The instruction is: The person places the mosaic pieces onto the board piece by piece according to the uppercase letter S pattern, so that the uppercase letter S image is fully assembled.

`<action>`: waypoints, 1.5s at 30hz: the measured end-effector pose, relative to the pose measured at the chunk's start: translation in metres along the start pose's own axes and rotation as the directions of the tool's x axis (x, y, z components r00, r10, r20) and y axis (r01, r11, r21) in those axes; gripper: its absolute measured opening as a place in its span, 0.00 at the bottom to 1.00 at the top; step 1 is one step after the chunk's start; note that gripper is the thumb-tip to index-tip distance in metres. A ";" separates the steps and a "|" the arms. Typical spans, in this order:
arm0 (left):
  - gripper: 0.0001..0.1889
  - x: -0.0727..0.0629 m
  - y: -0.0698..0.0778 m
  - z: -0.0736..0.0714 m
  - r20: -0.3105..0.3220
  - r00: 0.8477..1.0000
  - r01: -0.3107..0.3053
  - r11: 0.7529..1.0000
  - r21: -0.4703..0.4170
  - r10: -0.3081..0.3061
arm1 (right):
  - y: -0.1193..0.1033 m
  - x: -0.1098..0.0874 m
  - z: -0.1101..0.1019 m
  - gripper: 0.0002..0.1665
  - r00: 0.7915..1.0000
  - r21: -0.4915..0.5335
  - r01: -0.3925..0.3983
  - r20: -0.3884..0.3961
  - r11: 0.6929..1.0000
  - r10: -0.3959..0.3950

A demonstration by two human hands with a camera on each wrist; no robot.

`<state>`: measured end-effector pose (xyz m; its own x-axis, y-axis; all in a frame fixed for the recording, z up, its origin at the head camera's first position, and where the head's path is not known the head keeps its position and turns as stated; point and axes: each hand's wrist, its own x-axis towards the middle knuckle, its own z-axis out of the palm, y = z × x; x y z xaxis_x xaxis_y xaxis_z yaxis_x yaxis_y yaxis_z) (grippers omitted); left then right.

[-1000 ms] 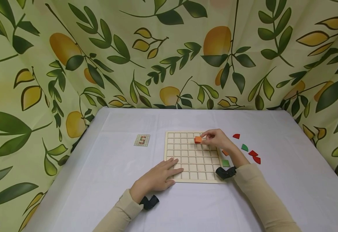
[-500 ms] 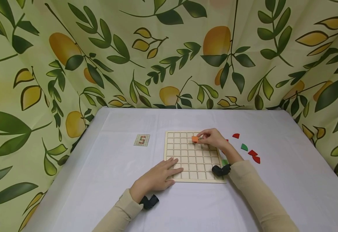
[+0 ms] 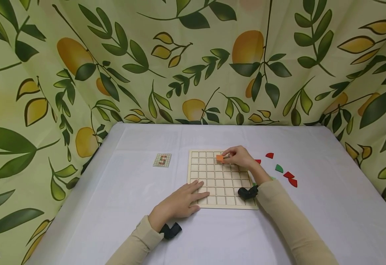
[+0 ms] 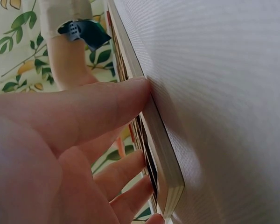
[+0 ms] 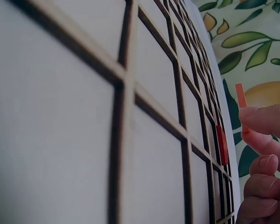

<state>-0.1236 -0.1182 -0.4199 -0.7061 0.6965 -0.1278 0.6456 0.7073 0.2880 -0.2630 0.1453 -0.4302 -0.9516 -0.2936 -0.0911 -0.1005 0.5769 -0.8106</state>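
My right hand [image 3: 238,156] pinches an orange square tile [image 3: 219,158] between thumb and index finger, close over the back of the wooden grid board [image 3: 220,191]. The right wrist view shows the orange tile [image 5: 241,93] nearly edge-on, tilted away from the grid. Below it, a red piece [image 5: 222,145] sits in one of the board's cells; the hand hides this piece in the head view. My left hand [image 3: 181,200] rests with spread, straight fingers on the board's front left corner. In the left wrist view its thumb [image 4: 107,100] lies against the board's side edge.
A small card [image 3: 162,160] with an S-shaped pattern on a grid lies left of the board. Right of it are red quarter-round pieces [image 3: 288,175], a green one [image 3: 279,168] and another red piece [image 3: 258,161]. My right forearm partly covers green pieces there.
My right hand has moved a little left over the board with the orange tile, uncovering the red piece beside its wrist. The left hand has stayed in place.
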 end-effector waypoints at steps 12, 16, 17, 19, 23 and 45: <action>0.26 0.003 -0.001 0.002 0.024 1.000 0.013 1.000 0.013 -0.013 | -0.003 0.005 0.005 0.18 0.999 -0.033 -0.048 0.006 0.998 0.048; 0.26 0.003 -0.001 0.002 0.021 1.000 0.015 1.000 0.008 -0.015 | -0.001 0.007 0.006 0.17 0.999 -0.043 -0.046 0.009 0.998 0.046; 0.26 0.002 -0.001 0.002 0.021 1.000 0.016 1.000 0.005 -0.016 | -0.001 0.007 0.006 0.17 0.999 -0.046 -0.041 0.009 0.998 0.042; 0.25 0.002 -0.001 0.003 0.020 1.000 0.020 1.000 0.003 -0.020 | 0.001 0.008 0.007 0.16 1.000 -0.059 -0.027 0.008 0.998 0.027; 0.25 0.003 -0.001 0.003 0.021 1.000 0.023 1.000 0.001 -0.023 | 0.002 0.009 0.007 0.16 1.000 -0.066 -0.015 0.007 0.998 0.016; 0.25 0.003 -0.002 0.004 0.028 0.999 0.035 0.999 0.004 -0.035 | 0.001 0.008 0.007 0.16 0.998 -0.090 -0.070 -0.002 0.993 0.071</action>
<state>-0.1255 -0.1170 -0.4245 -0.7201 0.6741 -0.1644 0.6214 0.7319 0.2796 -0.2688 0.1381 -0.4355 -0.9567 -0.2510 -0.1471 -0.0588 0.6621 -0.7471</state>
